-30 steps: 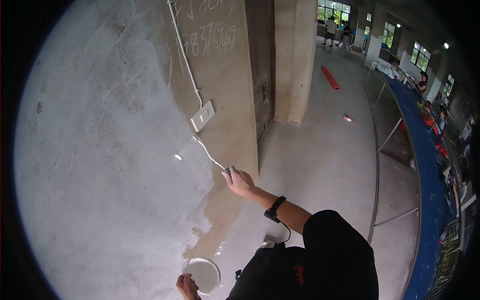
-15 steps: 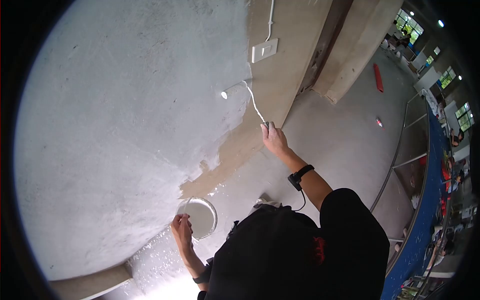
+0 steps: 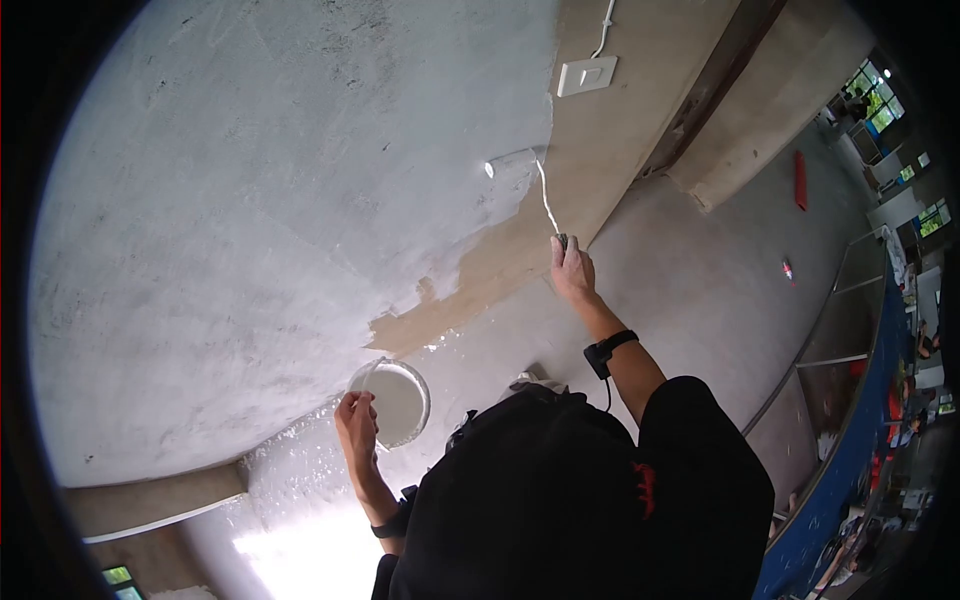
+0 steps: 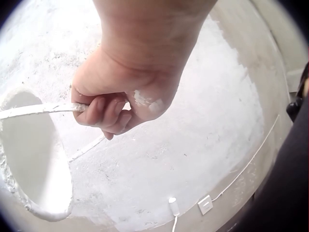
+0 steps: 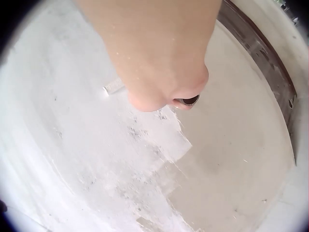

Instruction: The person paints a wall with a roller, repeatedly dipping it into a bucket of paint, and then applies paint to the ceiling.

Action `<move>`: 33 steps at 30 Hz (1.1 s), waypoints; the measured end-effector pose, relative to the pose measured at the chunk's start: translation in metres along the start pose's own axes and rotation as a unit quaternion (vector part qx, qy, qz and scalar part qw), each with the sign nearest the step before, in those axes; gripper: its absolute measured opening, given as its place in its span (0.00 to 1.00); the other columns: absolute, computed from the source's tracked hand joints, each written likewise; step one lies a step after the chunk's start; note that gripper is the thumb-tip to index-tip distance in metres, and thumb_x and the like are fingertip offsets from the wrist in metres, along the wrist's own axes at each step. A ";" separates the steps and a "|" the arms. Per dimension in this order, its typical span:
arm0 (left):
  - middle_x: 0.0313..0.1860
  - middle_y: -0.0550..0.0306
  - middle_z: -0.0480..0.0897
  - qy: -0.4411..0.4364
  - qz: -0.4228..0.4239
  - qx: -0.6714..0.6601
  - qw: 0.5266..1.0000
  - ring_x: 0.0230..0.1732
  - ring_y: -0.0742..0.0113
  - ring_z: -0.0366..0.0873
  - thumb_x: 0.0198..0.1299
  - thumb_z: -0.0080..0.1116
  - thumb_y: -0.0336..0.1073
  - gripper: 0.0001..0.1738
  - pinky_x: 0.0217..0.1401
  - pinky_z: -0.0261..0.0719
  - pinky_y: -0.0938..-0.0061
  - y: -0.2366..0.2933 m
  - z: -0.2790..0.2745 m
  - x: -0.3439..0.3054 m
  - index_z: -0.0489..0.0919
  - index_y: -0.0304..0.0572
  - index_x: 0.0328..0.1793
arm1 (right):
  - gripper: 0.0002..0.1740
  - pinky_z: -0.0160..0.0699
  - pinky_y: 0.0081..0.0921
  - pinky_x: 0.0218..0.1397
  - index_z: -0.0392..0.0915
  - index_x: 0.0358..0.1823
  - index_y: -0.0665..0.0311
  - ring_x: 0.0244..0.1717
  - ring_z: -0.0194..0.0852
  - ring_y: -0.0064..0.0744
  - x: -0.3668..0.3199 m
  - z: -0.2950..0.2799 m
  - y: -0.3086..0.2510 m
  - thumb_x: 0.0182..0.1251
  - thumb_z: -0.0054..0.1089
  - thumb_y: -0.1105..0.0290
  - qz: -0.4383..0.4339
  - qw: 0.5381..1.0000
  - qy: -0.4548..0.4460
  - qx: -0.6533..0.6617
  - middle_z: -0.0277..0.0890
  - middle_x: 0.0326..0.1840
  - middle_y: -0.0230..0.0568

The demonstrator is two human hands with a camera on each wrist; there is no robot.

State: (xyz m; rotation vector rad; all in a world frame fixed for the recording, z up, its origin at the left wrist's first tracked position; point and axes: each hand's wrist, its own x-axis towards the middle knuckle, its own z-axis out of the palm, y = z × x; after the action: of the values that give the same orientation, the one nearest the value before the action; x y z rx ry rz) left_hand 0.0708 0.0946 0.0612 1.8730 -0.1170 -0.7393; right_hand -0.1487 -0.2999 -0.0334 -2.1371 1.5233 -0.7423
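The right hand [image 3: 573, 272] held the roller [image 3: 512, 162] by its dark grip [image 3: 563, 241]. The fingers were curled tight round it. A bent white rod [image 3: 547, 195] ran from the grip to the roller. The roller was up by the wall [image 3: 300, 200], on the white part, close to where the brown part began. I could not tell if it touched the wall.

The left hand [image 3: 357, 425] was low down, near the foot of the wall. Its fingers were bent round the thin white handle [image 4: 43, 110] of the bucket [image 3: 427, 405]. White smears [image 4: 141, 98] showed near the wrist. The bucket was round, with pale stuff inside, just beside the wall. I could not tell if it stood on the floor [image 3: 680, 290] or hung.

Above the roller, and a bit to the side, was a white switch [image 3: 587, 75] on the brown part. A white cord [image 3: 606, 32] went up from it. White spots [image 3: 300, 440] lay on the floor by the wall.

The person wore a black shirt [image 3: 560, 500] and a black band [image 3: 610, 347] on the right wrist. Far off, a red pipe [image 3: 800, 182] lay on the floor.
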 end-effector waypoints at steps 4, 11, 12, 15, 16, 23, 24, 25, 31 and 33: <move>0.18 0.67 0.69 0.001 -0.006 0.013 1.000 0.17 0.81 0.62 0.66 0.56 0.38 0.12 0.18 0.57 0.81 0.004 0.002 -0.001 0.79 0.36 0.36 | 0.23 0.76 0.58 0.38 0.69 0.39 0.67 0.34 0.78 0.70 0.039 -0.039 -0.029 0.76 0.46 0.51 -0.053 0.996 0.064 0.030 0.78 0.28 0.66; 0.18 0.67 0.70 -0.012 -0.002 0.022 1.000 0.17 0.81 0.63 0.66 0.56 0.39 0.12 0.18 0.57 0.81 0.002 0.005 0.005 0.79 0.36 0.37 | 0.23 0.76 0.58 0.38 0.70 0.39 0.67 0.34 0.78 0.69 0.070 -0.075 -0.048 0.76 0.46 0.51 -0.075 0.993 0.088 0.036 0.78 0.27 0.66; 0.18 0.67 0.70 -0.020 -0.003 0.022 1.000 0.17 0.81 0.63 0.66 0.56 0.39 0.12 0.18 0.57 0.81 0.002 0.005 0.005 0.79 0.36 0.37 | 0.23 0.76 0.58 0.37 0.70 0.38 0.67 0.33 0.78 0.69 0.068 -0.070 -0.042 0.76 0.46 0.51 -0.079 0.993 0.089 0.028 0.78 0.27 0.66; 0.17 0.67 0.69 -0.013 -0.004 0.026 1.000 0.16 0.81 0.63 0.67 0.56 0.39 0.12 0.17 0.57 0.82 0.005 0.008 0.005 0.79 0.36 0.37 | 0.22 0.75 0.59 0.36 0.70 0.37 0.67 0.33 0.78 0.70 0.061 -0.044 -0.016 0.76 0.47 0.51 -0.084 0.992 0.084 0.031 0.78 0.27 0.66; 0.17 0.67 0.69 -0.011 -0.004 0.026 1.000 0.16 0.81 0.63 0.67 0.56 0.39 0.12 0.17 0.57 0.82 0.006 0.009 0.005 0.79 0.36 0.37 | 0.22 0.75 0.59 0.35 0.71 0.37 0.67 0.32 0.78 0.70 0.058 -0.036 -0.009 0.76 0.47 0.52 -0.085 0.992 0.080 0.042 0.78 0.28 0.66; 0.18 0.67 0.69 0.011 -0.013 0.032 0.999 0.18 0.81 0.63 0.66 0.55 0.38 0.12 0.20 0.59 0.81 0.011 0.014 -0.003 0.79 0.35 0.37 | 0.20 0.74 0.58 0.35 0.70 0.39 0.67 0.33 0.78 0.69 0.038 -0.002 0.016 0.76 0.47 0.54 -0.048 0.996 0.018 0.067 0.78 0.27 0.66; 0.18 0.67 0.69 0.011 -0.017 0.027 0.999 0.19 0.81 0.63 0.66 0.55 0.38 0.12 0.20 0.59 0.81 0.010 0.014 -0.003 0.79 0.35 0.37 | 0.20 0.74 0.58 0.34 0.70 0.39 0.67 0.32 0.78 0.69 0.038 -0.004 0.013 0.77 0.47 0.54 -0.054 0.996 0.036 0.055 0.78 0.27 0.65; 0.18 0.67 0.69 0.013 -0.017 0.028 0.999 0.19 0.81 0.63 0.66 0.55 0.38 0.12 0.20 0.59 0.81 0.009 0.013 -0.002 0.79 0.35 0.37 | 0.19 0.74 0.58 0.34 0.69 0.40 0.67 0.32 0.78 0.68 0.038 -0.006 0.009 0.77 0.46 0.54 -0.060 0.996 0.055 0.042 0.78 0.27 0.64; 0.18 0.67 0.69 0.010 -0.016 0.032 0.999 0.17 0.81 0.63 0.67 0.55 0.38 0.12 0.19 0.57 0.81 0.008 0.017 -0.001 0.79 0.35 0.38 | 0.18 0.75 0.56 0.31 0.67 0.37 0.66 0.29 0.79 0.66 0.071 -0.046 -0.037 0.77 0.47 0.56 -0.101 0.985 0.125 0.069 0.78 0.24 0.61; 0.18 0.67 0.69 0.000 -0.009 0.026 1.000 0.17 0.81 0.62 0.67 0.55 0.38 0.12 0.18 0.57 0.82 0.006 0.018 0.002 0.79 0.35 0.37 | 0.18 0.76 0.56 0.31 0.67 0.37 0.66 0.29 0.79 0.65 0.074 -0.046 -0.034 0.77 0.48 0.56 -0.098 0.986 0.127 0.053 0.78 0.24 0.61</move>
State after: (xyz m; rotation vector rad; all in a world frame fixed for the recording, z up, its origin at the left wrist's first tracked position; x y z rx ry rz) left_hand 0.0637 0.0765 0.0615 1.9257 -0.1205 -0.7560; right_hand -0.1333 -0.3603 0.0365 -2.1995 1.3668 -1.1768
